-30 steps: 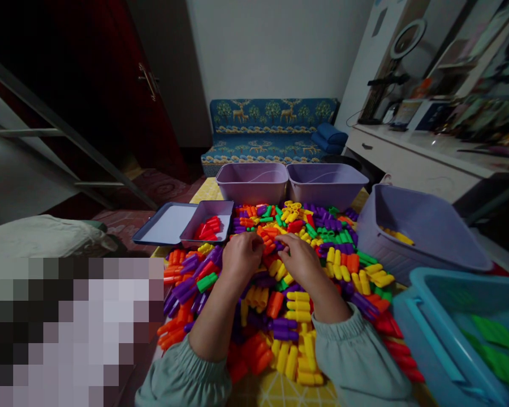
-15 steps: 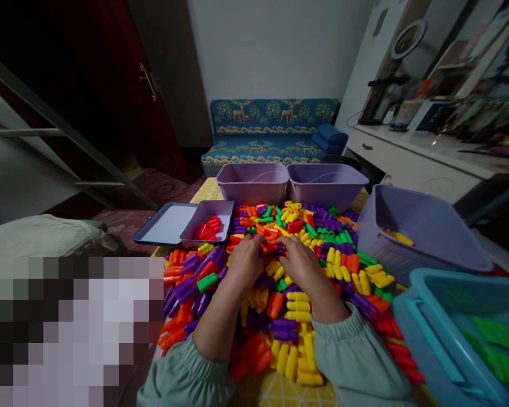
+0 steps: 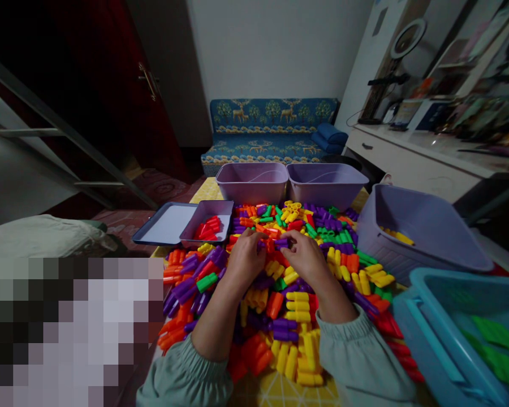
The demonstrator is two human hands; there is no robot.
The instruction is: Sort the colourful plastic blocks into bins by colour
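Over the middle of a pile of bullet-shaped plastic blocks, my two hands are a short gap apart. The thumb and fingers of my right hand pinch a purple block. My left hand is closed too, and a bit of purple block shows at its fingertips, mostly hidden by the fingers. Red and orange blocks lie between and beneath the hands. Around my wrists are yellow blocks, purple blocks and orange blocks, several stuck side by side in rows.
Two lilac bins stand at the table's far edge. A small box with red blocks is at left beside a lid. At right are a large lilac bin with yellow blocks and a turquoise bin with green ones.
My right hand has moved slightly right, away from my left, and a purple block now shows in its fingertips. My left hand has barely shifted.
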